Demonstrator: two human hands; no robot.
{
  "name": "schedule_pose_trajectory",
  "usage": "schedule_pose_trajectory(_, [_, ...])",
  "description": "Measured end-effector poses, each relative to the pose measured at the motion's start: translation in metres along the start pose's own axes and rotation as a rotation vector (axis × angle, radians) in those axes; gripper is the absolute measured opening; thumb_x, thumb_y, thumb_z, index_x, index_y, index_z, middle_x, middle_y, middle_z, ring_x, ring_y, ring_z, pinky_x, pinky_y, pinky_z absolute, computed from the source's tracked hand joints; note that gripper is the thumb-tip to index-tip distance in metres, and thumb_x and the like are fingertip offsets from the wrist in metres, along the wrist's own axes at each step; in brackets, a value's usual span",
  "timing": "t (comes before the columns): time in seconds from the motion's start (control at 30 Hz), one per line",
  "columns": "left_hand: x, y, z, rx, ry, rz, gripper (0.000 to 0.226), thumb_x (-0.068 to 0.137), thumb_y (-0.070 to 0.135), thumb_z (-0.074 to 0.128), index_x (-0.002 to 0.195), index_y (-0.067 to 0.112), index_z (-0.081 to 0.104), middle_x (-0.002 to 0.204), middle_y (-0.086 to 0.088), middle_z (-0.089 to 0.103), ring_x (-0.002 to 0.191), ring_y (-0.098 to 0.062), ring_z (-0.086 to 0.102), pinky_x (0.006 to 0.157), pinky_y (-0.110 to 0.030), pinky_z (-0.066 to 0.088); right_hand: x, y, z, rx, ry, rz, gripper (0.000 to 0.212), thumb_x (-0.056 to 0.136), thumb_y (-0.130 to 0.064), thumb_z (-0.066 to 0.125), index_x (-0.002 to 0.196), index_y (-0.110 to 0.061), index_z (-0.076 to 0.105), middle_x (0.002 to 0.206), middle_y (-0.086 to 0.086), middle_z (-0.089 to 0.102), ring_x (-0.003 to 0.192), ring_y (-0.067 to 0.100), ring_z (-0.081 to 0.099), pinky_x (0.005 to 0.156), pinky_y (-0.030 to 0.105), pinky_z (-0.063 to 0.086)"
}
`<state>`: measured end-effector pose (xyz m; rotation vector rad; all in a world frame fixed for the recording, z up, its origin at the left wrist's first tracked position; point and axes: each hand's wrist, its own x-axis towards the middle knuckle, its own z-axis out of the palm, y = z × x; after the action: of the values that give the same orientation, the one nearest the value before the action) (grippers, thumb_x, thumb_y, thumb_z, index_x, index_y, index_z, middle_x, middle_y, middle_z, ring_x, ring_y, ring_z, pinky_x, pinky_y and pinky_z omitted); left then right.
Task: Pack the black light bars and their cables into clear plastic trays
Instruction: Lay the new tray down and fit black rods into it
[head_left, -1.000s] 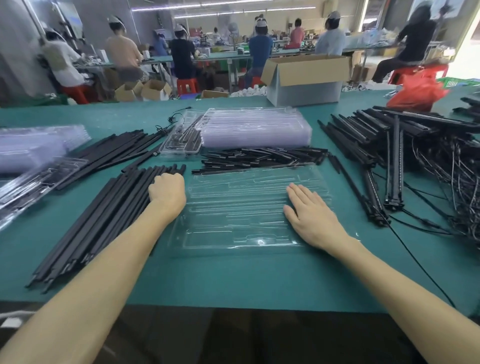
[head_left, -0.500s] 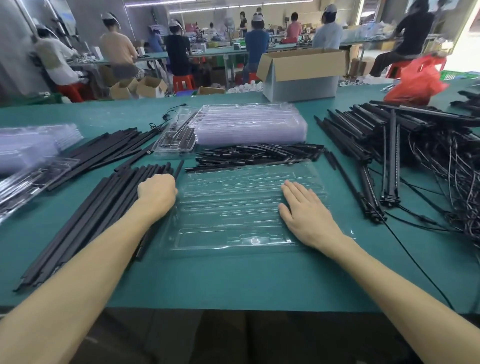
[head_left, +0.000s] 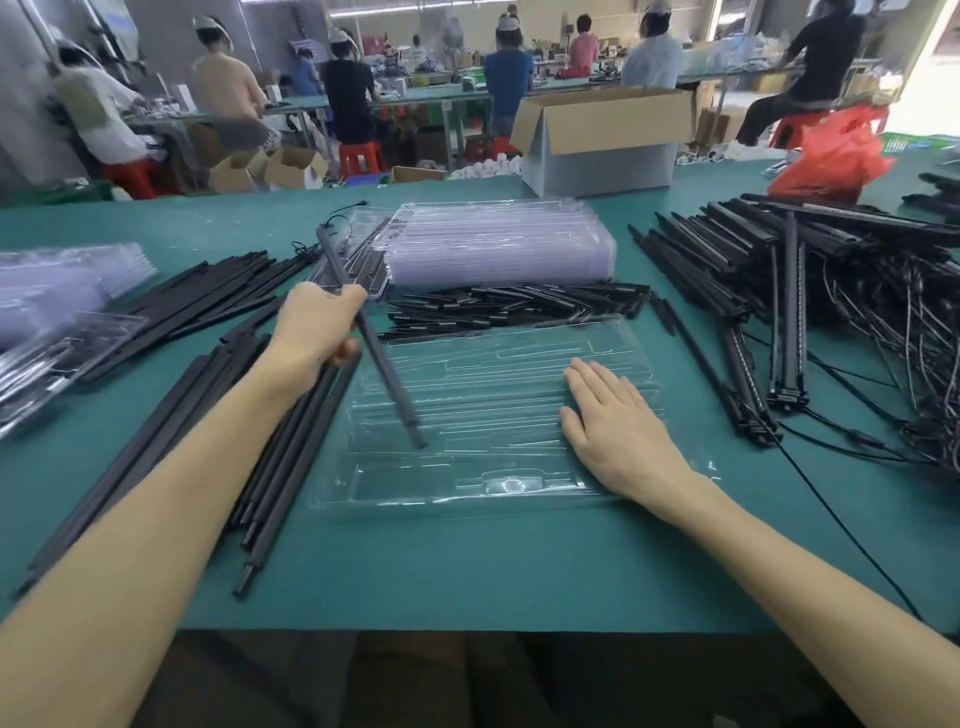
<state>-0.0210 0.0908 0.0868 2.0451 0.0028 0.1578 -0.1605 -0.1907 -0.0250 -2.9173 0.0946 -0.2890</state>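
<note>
Loading a bar looks like the step in hand: the left hand (head_left: 317, 327) curls its fingers round one black light bar (head_left: 388, 378), held tilted above the empty clear tray (head_left: 457, 395), just beside the loose pile of bars (head_left: 171, 405). The right hand (head_left: 613, 421) lies flat on the tray, fingers straight. Next, the bar needs levelling and lining up with a long slot.

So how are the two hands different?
The left hand grips a black bar; the right hand holds nothing. The left hand's fingers are curled round the bar; the right hand's lie straight, flat on the clear tray. The left hand is beside the tray, the right hand on it. Both are bare.
</note>
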Motion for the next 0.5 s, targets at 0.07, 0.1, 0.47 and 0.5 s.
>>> schedule_pose_trajectory(0.07, [-0.006,0.001,0.015,-0.317,-0.124,-0.165,0.019,0.095,0.018,0.056,0.08,0.007,0.052,0.067,-0.005,0.05,0.035,-0.01,0.044,0.035,-0.019,0.032,0.0,0.0,-0.001,0.0,-0.003,-0.004,0.059,0.107,-0.04,0.025,0.16,-0.017,0.014,0.168,-0.004,0.008,0.154,0.013,0.002,0.125,0.034,0.0])
schedule_pose_trajectory(0.1, [-0.011,-0.001,0.023,-0.402,-0.163,-0.222,0.016,0.095,0.016,0.057,0.085,0.005,0.053,0.068,-0.006,0.055,0.037,-0.009,0.047,0.034,-0.019,0.034,0.0,-0.001,-0.001,-0.002,-0.003,-0.006,0.059,0.107,-0.04,0.025,0.16,-0.016,0.014,0.168,-0.004,0.009,0.154,0.013,0.003,0.126,0.034,0.001])
schedule_pose_trajectory(0.47, [-0.089,-0.021,0.079,-0.735,-0.354,-0.419,0.02,0.101,0.016,0.059,0.106,-0.004,0.063,0.095,-0.014,0.077,0.076,-0.023,0.077,0.05,-0.021,0.056,-0.004,-0.006,-0.007,-0.03,0.09,-0.018,0.035,0.106,-0.035,0.034,0.122,-0.011,0.054,0.139,0.008,0.054,0.122,0.027,0.045,0.119,0.038,0.022])
schedule_pose_trajectory(0.5, [-0.091,-0.02,0.079,-0.738,-0.346,-0.422,0.02,0.101,0.016,0.059,0.106,-0.004,0.062,0.094,-0.015,0.077,0.076,-0.023,0.077,0.051,-0.021,0.056,-0.003,-0.005,-0.007,-0.009,0.088,-0.016,0.035,0.106,-0.036,0.035,0.121,-0.012,0.054,0.143,0.008,0.051,0.124,0.026,0.045,0.119,0.038,0.022])
